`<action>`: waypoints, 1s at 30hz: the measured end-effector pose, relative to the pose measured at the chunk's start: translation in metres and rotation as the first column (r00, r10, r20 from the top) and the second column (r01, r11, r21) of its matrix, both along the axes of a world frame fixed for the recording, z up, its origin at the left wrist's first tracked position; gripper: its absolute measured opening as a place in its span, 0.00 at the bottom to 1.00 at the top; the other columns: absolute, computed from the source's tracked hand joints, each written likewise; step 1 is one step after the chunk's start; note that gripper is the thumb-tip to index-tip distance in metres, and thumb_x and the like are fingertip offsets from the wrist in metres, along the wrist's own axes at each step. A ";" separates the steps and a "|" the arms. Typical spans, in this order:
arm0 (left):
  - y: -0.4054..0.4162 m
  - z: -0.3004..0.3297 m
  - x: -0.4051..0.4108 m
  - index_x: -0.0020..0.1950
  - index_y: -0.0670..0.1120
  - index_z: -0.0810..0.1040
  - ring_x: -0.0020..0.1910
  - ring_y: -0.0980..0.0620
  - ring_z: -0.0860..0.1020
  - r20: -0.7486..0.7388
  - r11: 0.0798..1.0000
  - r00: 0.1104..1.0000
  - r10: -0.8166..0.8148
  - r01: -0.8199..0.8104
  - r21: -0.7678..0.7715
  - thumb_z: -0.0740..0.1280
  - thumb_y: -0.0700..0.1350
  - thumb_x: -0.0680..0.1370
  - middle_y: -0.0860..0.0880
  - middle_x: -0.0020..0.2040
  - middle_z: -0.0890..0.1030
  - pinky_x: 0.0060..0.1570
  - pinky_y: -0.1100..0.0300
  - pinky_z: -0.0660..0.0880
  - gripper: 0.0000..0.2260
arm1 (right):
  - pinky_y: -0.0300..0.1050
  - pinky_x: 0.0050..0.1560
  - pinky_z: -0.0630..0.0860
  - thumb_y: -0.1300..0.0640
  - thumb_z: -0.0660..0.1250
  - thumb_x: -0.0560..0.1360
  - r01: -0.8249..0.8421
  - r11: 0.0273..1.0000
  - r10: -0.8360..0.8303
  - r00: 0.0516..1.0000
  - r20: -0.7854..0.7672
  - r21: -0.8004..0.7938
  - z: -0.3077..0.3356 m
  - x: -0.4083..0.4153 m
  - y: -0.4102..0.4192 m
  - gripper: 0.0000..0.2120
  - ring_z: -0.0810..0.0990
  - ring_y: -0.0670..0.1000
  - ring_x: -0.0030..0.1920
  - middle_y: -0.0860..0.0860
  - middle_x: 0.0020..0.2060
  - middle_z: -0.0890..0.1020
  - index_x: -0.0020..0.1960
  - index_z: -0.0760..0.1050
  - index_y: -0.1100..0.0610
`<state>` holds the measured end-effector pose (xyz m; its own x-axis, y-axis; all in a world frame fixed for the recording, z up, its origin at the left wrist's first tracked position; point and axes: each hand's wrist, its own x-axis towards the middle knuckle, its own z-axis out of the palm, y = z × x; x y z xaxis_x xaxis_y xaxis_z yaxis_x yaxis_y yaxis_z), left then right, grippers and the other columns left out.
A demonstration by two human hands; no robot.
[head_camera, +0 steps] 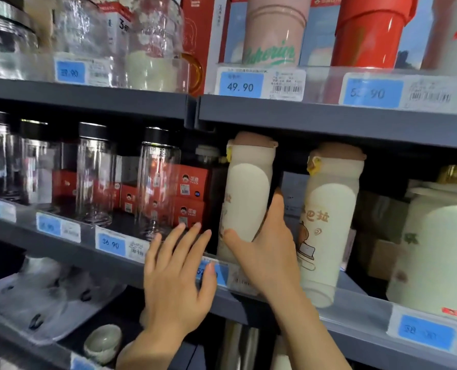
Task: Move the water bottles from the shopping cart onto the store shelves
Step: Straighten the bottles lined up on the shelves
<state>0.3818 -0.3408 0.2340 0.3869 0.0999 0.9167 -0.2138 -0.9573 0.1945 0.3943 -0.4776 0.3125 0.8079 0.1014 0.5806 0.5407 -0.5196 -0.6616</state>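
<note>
- While the cream water bottle (244,198) is standing at the front edge of the middle shelf (329,121), the right hand (264,252) is wrapping its lower body, thumb across the front and fingers curling round the right side; the bottle is lying directly above and ahead of that hand.
- Long axis: running near vertical, the top leaning slightly to the right, brown cap (251,138) sitting just under the shelf above.
- Base: hiding behind the clear price rail (222,273); whether it is resting fully on the shelf cannot be told.
- Left hand (176,279): hovering just left of the bottle with fingers straight and spread, holding nothing, fingertips reaching over the rail; the right hand is judged the one doing the placing.
- Neighbour: a matching second bottle (329,222) is standing just to the right, apart from the held one, the right wrist passing in front of it.
- Appearance: matte cream body with a smooth pale oval panel, faint tan print, a yellow clasp under the cap.
- Further left: clear glass bottles (158,182) with black lids and red boxes (190,188) are occupying the shelf.
- Shopping cart: not showing in view.
</note>
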 end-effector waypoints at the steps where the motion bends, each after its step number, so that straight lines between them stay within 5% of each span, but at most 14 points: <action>1: 0.000 -0.001 0.001 0.64 0.45 0.78 0.69 0.49 0.68 0.008 1.000 1.000 0.006 -0.006 -0.001 0.56 0.51 0.76 0.49 0.65 0.77 0.74 0.53 0.50 0.21 | 0.48 0.51 0.78 0.44 0.70 0.68 -0.011 1.000 0.011 1.000 -0.023 -0.003 0.000 0.000 -0.001 0.46 0.78 0.50 0.55 0.49 0.61 0.76 0.76 0.45 0.48; 5: 0.000 -0.007 0.001 0.63 0.44 0.78 0.69 0.46 0.67 0.039 0.999 0.998 0.045 -0.045 -0.008 0.57 0.50 0.75 0.47 0.65 0.77 0.73 0.48 0.53 0.21 | 0.54 0.57 0.76 0.30 0.71 0.60 0.106 0.991 -0.110 0.993 -0.040 -0.083 0.001 -0.006 0.005 0.57 0.72 0.53 0.65 0.49 0.69 0.66 0.76 0.44 0.50; 8: 0.001 -0.010 0.001 0.64 0.44 0.77 0.71 0.44 0.66 0.068 0.999 0.996 0.050 -0.051 0.008 0.56 0.49 0.75 0.46 0.65 0.77 0.73 0.47 0.52 0.21 | 0.52 0.55 0.75 0.32 0.73 0.61 0.210 0.967 -0.210 0.978 0.012 -0.145 0.000 -0.006 0.010 0.58 0.69 0.54 0.66 0.51 0.68 0.64 0.76 0.43 0.52; 13: 0.001 -0.011 0.003 0.65 0.45 0.76 0.70 0.45 0.66 0.109 0.999 0.993 0.039 -0.039 0.001 0.57 0.49 0.75 0.47 0.65 0.77 0.73 0.48 0.52 0.21 | 0.53 0.51 0.78 0.42 0.71 0.68 0.111 0.991 -0.108 0.993 0.039 -0.079 -0.006 -0.002 0.003 0.47 0.78 0.52 0.56 0.50 0.62 0.75 0.76 0.45 0.50; 19: 0.003 -0.014 0.004 0.65 0.44 0.76 0.70 0.45 0.67 0.116 1.000 0.993 0.019 -0.022 0.019 0.56 0.48 0.75 0.47 0.65 0.77 0.73 0.46 0.54 0.21 | 0.51 0.55 0.74 0.30 0.72 0.60 0.199 0.972 -0.204 0.979 -0.027 -0.128 -0.001 -0.004 0.007 0.57 0.73 0.54 0.63 0.51 0.68 0.68 0.76 0.47 0.53; 25: 0.004 -0.015 0.007 0.66 0.45 0.75 0.69 0.45 0.68 0.141 1.000 0.990 0.016 -0.019 0.021 0.56 0.49 0.76 0.48 0.65 0.77 0.72 0.46 0.55 0.21 | 0.52 0.49 0.78 0.41 0.75 0.63 0.107 0.992 -0.105 0.994 0.037 -0.065 -0.004 0.001 0.006 0.47 0.79 0.52 0.54 0.50 0.57 0.77 0.73 0.54 0.53; 30: 0.004 -0.015 0.006 0.65 0.45 0.76 0.68 0.45 0.69 0.137 0.999 0.990 0.022 -0.025 0.021 0.56 0.49 0.75 0.48 0.64 0.78 0.72 0.45 0.56 0.21 | 0.40 0.46 0.77 0.50 0.75 0.66 -0.065 0.997 0.063 0.997 -0.046 -0.051 0.004 0.003 0.001 0.45 0.80 0.47 0.51 0.48 0.54 0.79 0.74 0.52 0.53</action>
<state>0.3881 -0.3371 0.2189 0.2555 0.0863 0.9630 -0.2144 -0.9662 0.1435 0.3972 -0.4764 0.3170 0.8238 0.1828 0.5366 0.5443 -0.5195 -0.6587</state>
